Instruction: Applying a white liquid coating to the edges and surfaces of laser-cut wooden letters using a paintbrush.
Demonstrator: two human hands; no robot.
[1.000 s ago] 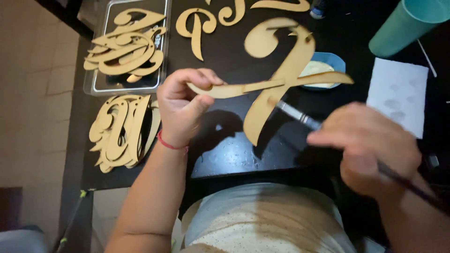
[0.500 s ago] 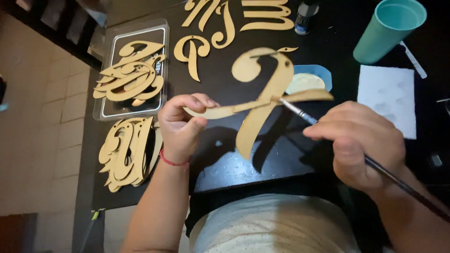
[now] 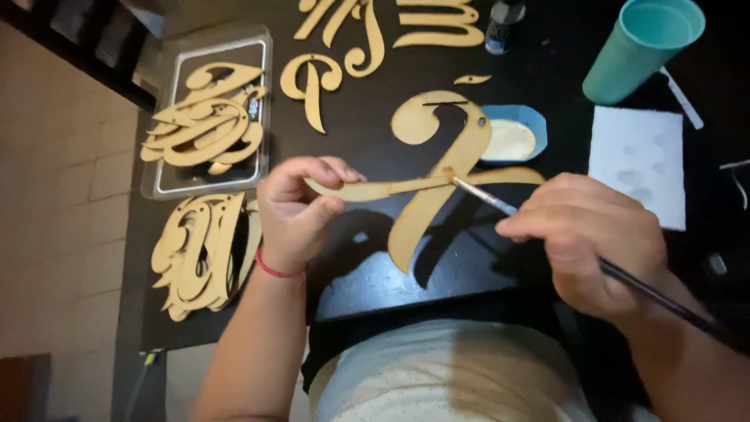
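I see a black surface (image 3: 367,141) strewn with wooden cutouts, a clear tray (image 3: 262,101) of them at the far left. My left hand (image 3: 293,219) pinches the left tip of a big cutout (image 3: 426,184), held up just above the surface. My right hand (image 3: 594,238) is closed on a brush (image 3: 547,230), its tip touching the cutout's middle. Beyond sit a teal cup (image 3: 641,47) and a small blue paint dish (image 3: 512,141)

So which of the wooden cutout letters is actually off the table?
The large swirled letter pinched by the left hand, with the brush in the right hand touching it. The loose letters and stacks lie flat.
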